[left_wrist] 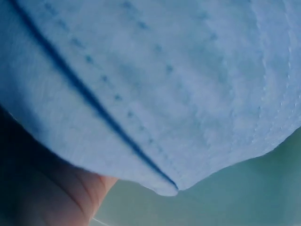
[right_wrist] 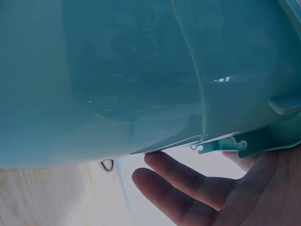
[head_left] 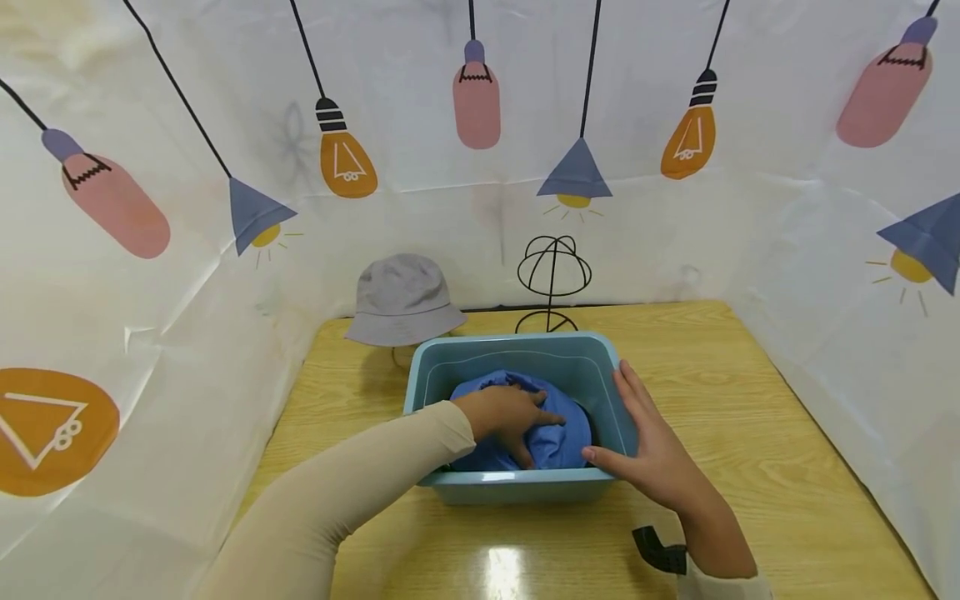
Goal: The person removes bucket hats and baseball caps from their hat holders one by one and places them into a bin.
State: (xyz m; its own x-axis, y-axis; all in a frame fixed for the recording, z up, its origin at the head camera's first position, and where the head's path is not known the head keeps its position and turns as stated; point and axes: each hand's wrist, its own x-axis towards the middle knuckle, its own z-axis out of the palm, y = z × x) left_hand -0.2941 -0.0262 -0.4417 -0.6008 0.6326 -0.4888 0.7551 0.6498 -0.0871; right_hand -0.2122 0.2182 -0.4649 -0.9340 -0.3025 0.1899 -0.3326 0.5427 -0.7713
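Booth-like space, room type unclear — creased white sheeting (head_left: 637, 225) on three sides, printed lamps (head_left: 574, 171), wood-grain table (head_left: 720, 408)

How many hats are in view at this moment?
2: a blue hat inside the bin, under the left hand, and a grey hat left of the black wire stand. Any beneath the blue hat would be hidden.

Blue stitched hat (head_left: 573, 435) lying inside light-blue bin (head_left: 517, 492).
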